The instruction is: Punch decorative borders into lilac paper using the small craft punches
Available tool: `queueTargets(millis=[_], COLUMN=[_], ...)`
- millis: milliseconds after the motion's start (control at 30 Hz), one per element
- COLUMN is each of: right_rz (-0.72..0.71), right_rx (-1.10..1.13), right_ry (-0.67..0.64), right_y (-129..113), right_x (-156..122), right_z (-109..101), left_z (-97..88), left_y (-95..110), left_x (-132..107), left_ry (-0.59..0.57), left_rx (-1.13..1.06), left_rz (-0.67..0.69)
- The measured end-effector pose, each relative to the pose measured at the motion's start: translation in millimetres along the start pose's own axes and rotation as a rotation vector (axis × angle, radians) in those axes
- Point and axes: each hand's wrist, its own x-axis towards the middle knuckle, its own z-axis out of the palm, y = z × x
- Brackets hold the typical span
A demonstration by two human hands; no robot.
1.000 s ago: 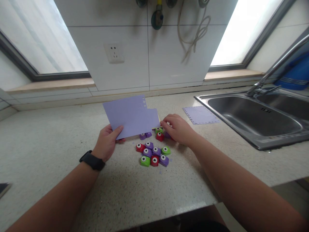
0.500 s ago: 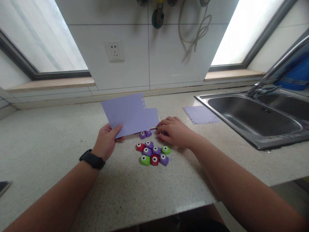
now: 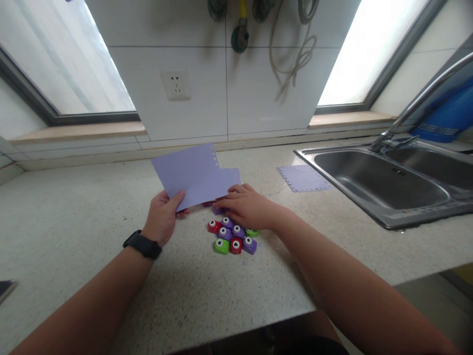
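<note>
My left hand (image 3: 164, 214), a dark watch on its wrist, is closed on the lower left part of a purple paper sheet (image 3: 192, 175), thumb on top. The raised sheet has a stepped right side, with a row of punched holes along its upper right edge. My right hand (image 3: 246, 204) reaches across just below the sheet's right corner, fingers stretched to the left over a purple craft punch (image 3: 218, 210) that they partly cover. Below lie several small craft punches, among them a red one (image 3: 236, 245), a green one (image 3: 221, 246) and a purple one (image 3: 250, 244).
Another purple sheet (image 3: 303, 178) with punched edges lies on the speckled counter (image 3: 177, 291), left of the steel sink (image 3: 380, 182). Small paper bits are scattered near the punches. A wall socket (image 3: 175, 85) is at the back, and a dark flat object (image 3: 6, 289) lies far left.
My right hand has moved left along the sheet's lower edge, from its right corner to above the purple punches. My left hand still holds the sheet; the camera view has shifted slightly.
</note>
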Motion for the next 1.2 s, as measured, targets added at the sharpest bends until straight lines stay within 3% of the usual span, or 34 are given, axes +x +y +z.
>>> queueTargets(millis=[633, 1000, 1200], right_rz=[0.024, 0.094, 0.129], right_rx=[0.079, -0.064, -0.066], right_ry=[-0.034, -0.050, -0.022], right_y=[6, 11, 14], right_x=[-3, -6, -6], right_z=[-8, 0, 1], left_z=[0.2, 0.7, 1.3], left_y=[0, 1, 2], left_x=[0, 2, 0], left_ry=[-0.007, 0.050, 0.021], left_rx=[0.011, -0.041, -0.011], left_rz=[-0.011, 0.032, 0.022])
